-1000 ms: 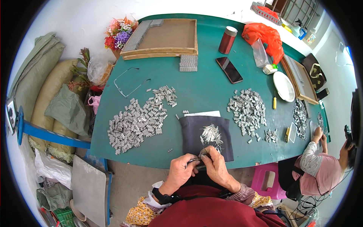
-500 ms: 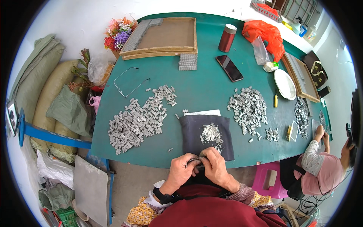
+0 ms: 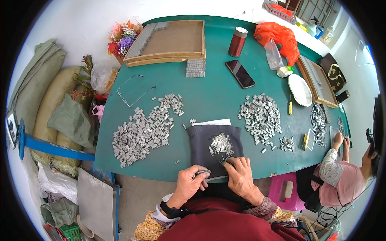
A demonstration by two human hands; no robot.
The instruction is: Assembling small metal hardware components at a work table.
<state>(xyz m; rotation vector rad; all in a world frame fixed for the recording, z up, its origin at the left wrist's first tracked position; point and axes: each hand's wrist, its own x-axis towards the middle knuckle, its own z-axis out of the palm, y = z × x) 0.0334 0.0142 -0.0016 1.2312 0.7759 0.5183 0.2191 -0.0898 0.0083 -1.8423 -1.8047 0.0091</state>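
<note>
My left hand (image 3: pixel 188 180) is closed round a small grey metal piece (image 3: pixel 203 172) at the table's near edge; one end juts out between thumb and forefinger. My right hand (image 3: pixel 242 179) has its fingertips drawn together at the near side of a pile of thin silvery pins (image 3: pixel 220 144). Whether a pin sits between those fingertips cannot be made out. The pins lie on a dark grey cloth (image 3: pixel 198 145), which has a white sheet (image 3: pixel 213 122) under its far edge.
Heaps of grey toothed metal pieces lie left (image 3: pixel 136 138) and right (image 3: pixel 261 118) of the cloth. Beyond are eyeglasses (image 3: pixel 130 91), a wooden tray (image 3: pixel 203 56), a phone (image 3: pixel 240 74) and a red flask (image 3: pixel 238 42). Another person (image 3: pixel 339 170) works at the right end.
My hands have come apart. The right has moved right to the pins' near edge, while the left keeps the metal piece. The whole view has shifted slightly.
</note>
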